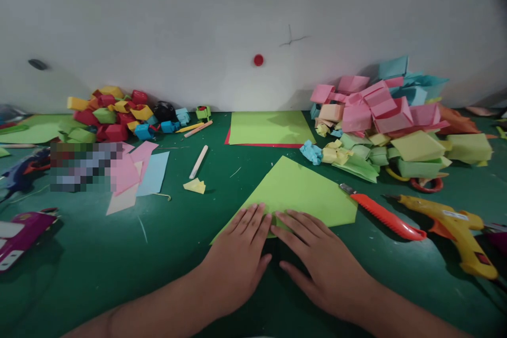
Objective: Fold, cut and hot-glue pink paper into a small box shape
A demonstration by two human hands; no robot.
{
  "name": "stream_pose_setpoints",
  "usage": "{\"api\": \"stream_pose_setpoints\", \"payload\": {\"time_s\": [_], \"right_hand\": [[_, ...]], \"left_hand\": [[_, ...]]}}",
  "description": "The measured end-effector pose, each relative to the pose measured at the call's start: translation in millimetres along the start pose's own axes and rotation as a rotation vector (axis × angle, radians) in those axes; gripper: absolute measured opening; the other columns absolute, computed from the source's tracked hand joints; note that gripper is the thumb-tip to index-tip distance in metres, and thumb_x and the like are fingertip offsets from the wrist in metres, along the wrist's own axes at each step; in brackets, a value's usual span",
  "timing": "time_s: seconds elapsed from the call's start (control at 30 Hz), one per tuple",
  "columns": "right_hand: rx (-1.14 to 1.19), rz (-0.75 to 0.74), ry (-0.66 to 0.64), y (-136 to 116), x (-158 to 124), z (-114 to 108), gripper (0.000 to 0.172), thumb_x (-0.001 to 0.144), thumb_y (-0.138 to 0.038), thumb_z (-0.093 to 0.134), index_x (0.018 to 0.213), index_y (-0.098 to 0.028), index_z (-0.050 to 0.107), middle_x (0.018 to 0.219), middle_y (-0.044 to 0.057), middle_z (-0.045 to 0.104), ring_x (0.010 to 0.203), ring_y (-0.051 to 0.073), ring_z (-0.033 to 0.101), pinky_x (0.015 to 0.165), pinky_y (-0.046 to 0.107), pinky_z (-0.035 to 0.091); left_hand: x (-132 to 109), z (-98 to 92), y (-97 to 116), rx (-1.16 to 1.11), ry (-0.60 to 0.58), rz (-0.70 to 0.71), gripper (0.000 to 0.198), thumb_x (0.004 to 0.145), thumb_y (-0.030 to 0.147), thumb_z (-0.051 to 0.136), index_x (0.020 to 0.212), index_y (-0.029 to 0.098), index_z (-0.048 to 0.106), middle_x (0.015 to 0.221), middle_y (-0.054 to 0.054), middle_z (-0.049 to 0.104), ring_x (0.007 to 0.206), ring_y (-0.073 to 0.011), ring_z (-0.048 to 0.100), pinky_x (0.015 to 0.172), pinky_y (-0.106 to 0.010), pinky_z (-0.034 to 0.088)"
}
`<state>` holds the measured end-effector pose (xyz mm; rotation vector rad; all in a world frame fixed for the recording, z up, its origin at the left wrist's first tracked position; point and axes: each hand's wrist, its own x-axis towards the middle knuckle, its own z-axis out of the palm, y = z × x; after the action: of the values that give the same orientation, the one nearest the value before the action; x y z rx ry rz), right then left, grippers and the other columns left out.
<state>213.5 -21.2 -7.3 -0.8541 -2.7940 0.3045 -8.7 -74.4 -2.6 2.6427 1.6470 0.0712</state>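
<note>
A light green sheet of paper lies on the dark green table, its near edge under both hands. My left hand rests flat on the sheet's near left part, fingers stretched forward. My right hand lies flat beside it, fingertips on the near middle of the paper and thumb pointing inward over the table. The two index fingers almost meet. Neither hand grips anything. A red-orange cutter has its tip by the sheet's right corner.
Behind the sheet lies stacked green paper. Folded paper pieces form a colourful pile at left and a larger pile at right. A yellow glue gun lies right; a purple tool lies left. A white wall stands behind.
</note>
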Motion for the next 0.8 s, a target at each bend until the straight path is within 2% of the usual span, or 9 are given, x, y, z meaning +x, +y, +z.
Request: {"api": "stream_pose_setpoints", "payload": {"time_s": [0.43, 0.67, 0.8], "right_hand": [[0.029, 0.025, -0.005, 0, 0, 1, 0.057, 0.097, -0.035, 0.055, 0.152, -0.026, 0.045, 0.159, 0.007, 0.047, 0.145, 0.031, 0.043, 0.118, 0.056, 0.039], [0.013, 0.007, 0.0, 1, -1, 2, 0.055, 0.098, -0.034, 0.053, 0.152, -0.024, 0.045, 0.16, 0.007, 0.046, 0.146, 0.03, 0.041, 0.119, 0.056, 0.038], [0.001, 0.011, -0.004, 1, -2, 1, 0.055, 0.098, -0.034, 0.055, 0.152, -0.024, 0.046, 0.159, 0.008, 0.047, 0.145, 0.03, 0.043, 0.118, 0.056, 0.039]], "left_hand": [[-1, 0.3, -2, -0.046, -0.048, -0.017, 0.063, 0.105, 0.044, 0.037, 0.159, 0.013, 0.029, 0.168, -0.015, 0.026, 0.156, -0.0311, 0.023, 0.128, -0.048, 0.022], [-1, -11.4, -5, -0.116, -0.126, 0.023, 0.069, 0.105, 0.052, 0.034, 0.16, 0.011, 0.027, 0.169, -0.016, 0.02, 0.158, -0.0312, 0.016, 0.129, -0.049, 0.018], [-1, -11.7, -5, -0.122, -0.146, 0.015, 0.07, 0.105, 0.052, 0.035, 0.16, 0.009, 0.026, 0.169, -0.018, 0.019, 0.158, -0.032, 0.014, 0.129, -0.05, 0.017]]}}
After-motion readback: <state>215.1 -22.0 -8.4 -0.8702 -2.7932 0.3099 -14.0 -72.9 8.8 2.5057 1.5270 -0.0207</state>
